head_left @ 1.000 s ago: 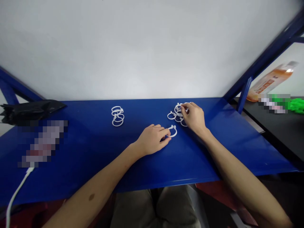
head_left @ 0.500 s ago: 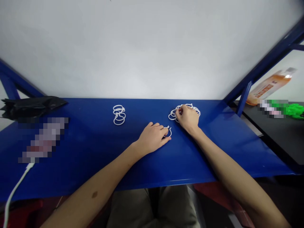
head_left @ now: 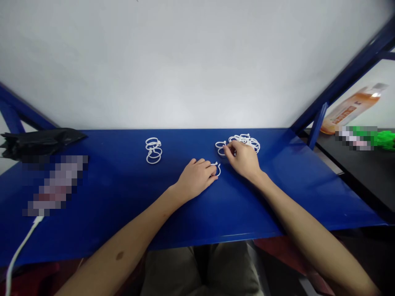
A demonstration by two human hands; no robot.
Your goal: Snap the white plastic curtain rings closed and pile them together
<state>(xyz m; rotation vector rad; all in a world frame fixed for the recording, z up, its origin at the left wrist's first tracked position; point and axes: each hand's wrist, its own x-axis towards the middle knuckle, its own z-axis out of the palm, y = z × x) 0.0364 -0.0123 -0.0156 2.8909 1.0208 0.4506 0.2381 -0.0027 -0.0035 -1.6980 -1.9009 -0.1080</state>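
My left hand (head_left: 196, 177) rests on the blue table (head_left: 123, 197) with its fingers curled on a white plastic ring (head_left: 217, 169). My right hand (head_left: 243, 158) is just right of it, pinching another white ring (head_left: 220, 145) at the left edge of a loose heap of white rings (head_left: 248, 142). A small stack of linked white rings (head_left: 153, 150) lies farther left, apart from both hands.
A black bag (head_left: 37, 142) lies at the table's far left corner, with a blurred item (head_left: 55, 185) and a white cable (head_left: 20, 250) in front of it. A blue frame post (head_left: 339, 82) rises at the right. An orange bottle (head_left: 350, 107) and something green (head_left: 385, 137) sit beyond it.
My right hand has slid left off the heap, drawing a ring out with it. My left hand has pulled its ring a little nearer, and less of that ring shows.
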